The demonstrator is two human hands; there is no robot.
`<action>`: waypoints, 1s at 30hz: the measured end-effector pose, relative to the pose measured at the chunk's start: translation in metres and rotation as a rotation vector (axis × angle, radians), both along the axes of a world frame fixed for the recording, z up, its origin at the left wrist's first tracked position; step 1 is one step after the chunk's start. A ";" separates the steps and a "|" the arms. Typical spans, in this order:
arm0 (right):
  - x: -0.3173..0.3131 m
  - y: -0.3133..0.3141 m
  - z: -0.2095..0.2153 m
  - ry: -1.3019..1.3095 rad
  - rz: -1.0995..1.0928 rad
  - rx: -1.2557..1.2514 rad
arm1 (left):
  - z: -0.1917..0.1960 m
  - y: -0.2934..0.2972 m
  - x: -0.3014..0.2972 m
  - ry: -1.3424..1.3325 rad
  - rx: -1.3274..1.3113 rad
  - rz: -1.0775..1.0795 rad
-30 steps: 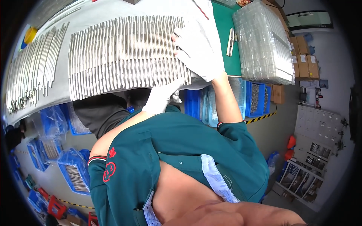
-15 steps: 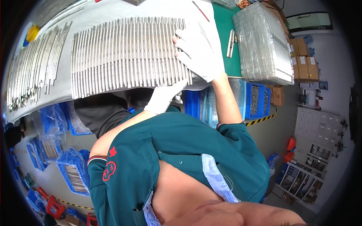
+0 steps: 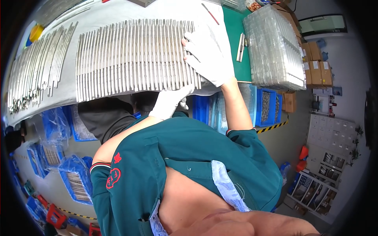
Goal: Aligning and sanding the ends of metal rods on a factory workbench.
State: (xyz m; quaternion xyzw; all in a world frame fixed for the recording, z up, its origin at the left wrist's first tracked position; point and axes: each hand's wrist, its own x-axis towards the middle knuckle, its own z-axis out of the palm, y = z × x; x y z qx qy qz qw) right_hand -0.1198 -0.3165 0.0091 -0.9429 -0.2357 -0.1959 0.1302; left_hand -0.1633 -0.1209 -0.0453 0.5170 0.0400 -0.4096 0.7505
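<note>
A long row of slim silver metal rods point(image 3: 130, 59) lies side by side on the white-covered table point(image 3: 204, 91). My right hand point(image 3: 210, 57), in a white glove with bare fingertips showing, lies over the right end of the row. Its fingers are spread and its fingertips touch the rods there. At the near edge of the table, my gloved left hand point(image 3: 171, 103) rests by the near ends of the rods on the right. The left thumb stretches along those ends, apart from the other fingers, which bend below the edge and are partly hidden.
A looser pile of rods point(image 3: 41, 65) lies at the left. On the green mat point(image 3: 236, 25) is a small metal tool point(image 3: 240, 47), beside stacked clear plastic trays point(image 3: 271, 47). A thin red stick point(image 3: 210, 13) lies farther back. Blue bins point(image 3: 269, 104) stand below the table.
</note>
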 end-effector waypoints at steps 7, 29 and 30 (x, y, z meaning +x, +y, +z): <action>0.001 0.001 0.002 0.072 -0.018 -0.019 | 0.007 0.001 0.001 -0.039 0.016 0.016; 0.003 -0.002 -0.003 0.062 -0.037 -0.079 | -0.011 0.011 -0.003 -0.253 0.087 -0.024; 0.003 -0.004 -0.004 0.060 -0.036 -0.078 | -0.008 0.011 -0.002 -0.109 0.117 -0.022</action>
